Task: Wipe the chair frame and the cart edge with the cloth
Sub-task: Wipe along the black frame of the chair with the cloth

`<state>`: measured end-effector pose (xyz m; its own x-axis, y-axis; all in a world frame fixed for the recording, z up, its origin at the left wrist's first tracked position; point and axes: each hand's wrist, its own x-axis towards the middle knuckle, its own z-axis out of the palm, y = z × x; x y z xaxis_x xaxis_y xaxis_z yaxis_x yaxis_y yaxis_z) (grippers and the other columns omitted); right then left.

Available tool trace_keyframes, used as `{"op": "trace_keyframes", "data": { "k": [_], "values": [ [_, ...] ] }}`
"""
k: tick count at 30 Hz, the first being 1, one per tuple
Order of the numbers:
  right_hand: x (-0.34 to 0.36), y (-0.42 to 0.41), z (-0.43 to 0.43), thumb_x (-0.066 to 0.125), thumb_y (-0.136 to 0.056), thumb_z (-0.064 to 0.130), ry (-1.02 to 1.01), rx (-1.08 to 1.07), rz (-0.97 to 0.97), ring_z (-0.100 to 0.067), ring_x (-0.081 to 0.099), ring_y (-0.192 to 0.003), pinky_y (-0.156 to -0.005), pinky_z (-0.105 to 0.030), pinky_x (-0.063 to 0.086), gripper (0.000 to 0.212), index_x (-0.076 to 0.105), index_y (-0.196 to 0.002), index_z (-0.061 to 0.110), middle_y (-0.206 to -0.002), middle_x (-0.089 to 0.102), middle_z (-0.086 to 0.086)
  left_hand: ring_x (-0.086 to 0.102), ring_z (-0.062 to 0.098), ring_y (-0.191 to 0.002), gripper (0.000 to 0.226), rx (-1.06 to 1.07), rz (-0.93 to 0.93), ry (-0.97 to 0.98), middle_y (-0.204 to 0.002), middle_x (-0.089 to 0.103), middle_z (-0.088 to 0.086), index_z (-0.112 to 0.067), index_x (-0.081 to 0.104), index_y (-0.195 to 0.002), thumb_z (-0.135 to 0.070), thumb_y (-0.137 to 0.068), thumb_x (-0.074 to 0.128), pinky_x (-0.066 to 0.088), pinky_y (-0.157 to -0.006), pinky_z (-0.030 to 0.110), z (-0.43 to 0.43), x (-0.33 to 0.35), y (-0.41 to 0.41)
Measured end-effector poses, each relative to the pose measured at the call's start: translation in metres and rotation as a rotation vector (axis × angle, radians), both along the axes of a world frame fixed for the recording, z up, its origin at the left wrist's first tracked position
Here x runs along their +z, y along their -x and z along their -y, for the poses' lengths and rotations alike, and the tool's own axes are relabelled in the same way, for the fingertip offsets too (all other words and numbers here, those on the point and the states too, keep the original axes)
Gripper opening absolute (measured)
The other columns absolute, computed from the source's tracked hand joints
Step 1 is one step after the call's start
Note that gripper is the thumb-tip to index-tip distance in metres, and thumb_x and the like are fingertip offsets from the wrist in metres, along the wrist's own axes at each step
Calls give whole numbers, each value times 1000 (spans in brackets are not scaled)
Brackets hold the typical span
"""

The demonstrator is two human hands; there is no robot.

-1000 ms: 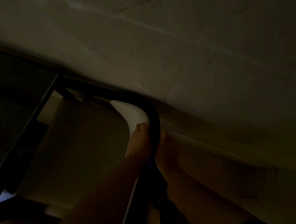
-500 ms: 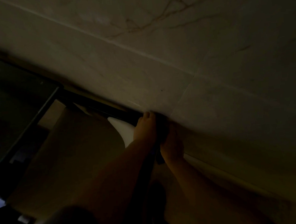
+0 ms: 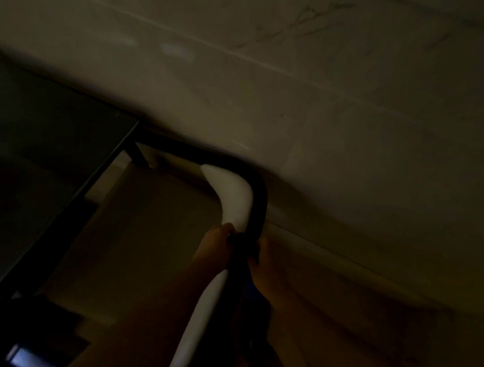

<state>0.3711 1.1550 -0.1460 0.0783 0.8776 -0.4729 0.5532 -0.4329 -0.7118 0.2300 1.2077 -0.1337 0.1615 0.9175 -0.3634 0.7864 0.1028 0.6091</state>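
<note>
The scene is very dark. The chair frame point(image 3: 260, 196) is a black tube that bends around the white seat shell point(image 3: 233, 195). Just below the bend, my left hand point(image 3: 215, 251) and my right hand point(image 3: 264, 262) close on the tube from either side. A dark cloth point(image 3: 243, 241) is bunched around the tube between them, and a bluish tail of it hangs down below. The cart's dark top point(image 3: 34, 139) and its black edge point(image 3: 94, 189) lie to the left, away from both hands.
A pale marbled tile floor point(image 3: 343, 92) fills the upper right. A black leg point(image 3: 138, 155) joins the cart to the chair's rail. Something bluish and bright point(image 3: 28, 363) shows under the cart at the lower left.
Half a second ago both hands were up at the frame's bend with the cloth. They have since slid back down the tube, uncovering the bend and the white shell corner.
</note>
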Motion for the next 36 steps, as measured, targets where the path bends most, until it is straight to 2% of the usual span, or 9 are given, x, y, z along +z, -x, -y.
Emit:
{"op": "trace_keyframes", "data": {
  "k": [2, 6, 12, 17, 20, 24, 29, 33, 36],
  "values": [
    [-2, 11, 35, 50, -95, 47, 42, 46, 32, -14, 62, -93, -83, -39, 54, 36, 48, -122, 23, -107, 60, 4, 64, 27, -91, 16, 13, 23, 40, -99, 65, 13, -5, 62, -102, -8, -91, 51, 52, -79, 34, 37, -2, 17],
    [-7, 34, 99, 56, -95, 40, 156, 78, -25, -17, 61, -105, -93, -46, 54, 34, 45, -123, 25, -117, 59, 3, 61, 25, -91, 16, -16, 22, 61, -103, 62, 11, -8, 59, -103, -13, -92, 49, 41, -71, 25, 109, -5, 50],
    [-10, 52, 169, 61, -93, 36, 257, 134, -67, -20, 62, -105, -86, -38, 53, 34, 45, -120, 20, -116, 60, 1, 57, 31, -94, 17, -83, 48, 128, -106, 56, 15, -3, 59, -101, -14, -88, 54, 44, -77, 37, 178, 7, 82],
    [-14, 58, 201, 60, -91, 43, 283, 229, -41, 3, 57, -86, -71, -18, 45, 27, 42, -109, 35, -98, 57, 19, 52, 22, -86, 16, -163, 18, 143, -94, 46, 2, -5, 57, -99, -18, -89, 53, 30, -66, 25, 207, 5, 99],
    [-17, 60, 208, 59, -90, 44, 296, 253, -16, -9, 62, -102, -86, -31, 53, 39, 42, -123, 30, -114, 62, 10, 50, 19, -84, 17, -192, -11, 155, -94, 44, 2, -5, 56, -101, -18, -90, 52, 28, -65, 25, 209, 4, 102],
    [-14, 70, 195, 57, -89, 48, 300, -5, -2, -18, 63, -103, -82, -36, 53, 45, 43, -125, 25, -116, 61, 5, 55, 24, -88, 11, -69, -16, 143, -98, 54, 8, -7, 56, -95, -16, -89, 51, 32, -67, 27, 205, 3, 88],
    [-11, 66, 148, 59, -91, 35, 244, -299, -71, -14, 62, -88, -71, -34, 53, 21, 47, -106, 25, -106, 62, 0, 58, 28, -85, 7, 88, -35, 95, -100, 55, 10, -8, 52, -90, -13, -88, 49, 43, -68, 35, 167, 7, 49],
    [-9, 51, 98, 62, -91, 34, 216, -380, -76, -25, 64, -98, -86, -50, 57, 31, 47, -112, 17, -109, 62, -4, 61, 32, -88, 7, 64, -88, 43, -104, 59, 13, -6, 52, -93, -11, -89, 48, 47, -71, 38, 114, 9, 19],
    [-12, 32, 51, 62, -91, 34, 177, -419, -103, -23, 62, -93, -86, -48, 56, 27, 44, -107, 23, -106, 61, -2, 60, 30, -84, 3, 45, -138, 7, -102, 56, 10, -9, 51, -91, -11, -89, 49, 51, -71, 39, 67, 8, -6]
  ]
}}
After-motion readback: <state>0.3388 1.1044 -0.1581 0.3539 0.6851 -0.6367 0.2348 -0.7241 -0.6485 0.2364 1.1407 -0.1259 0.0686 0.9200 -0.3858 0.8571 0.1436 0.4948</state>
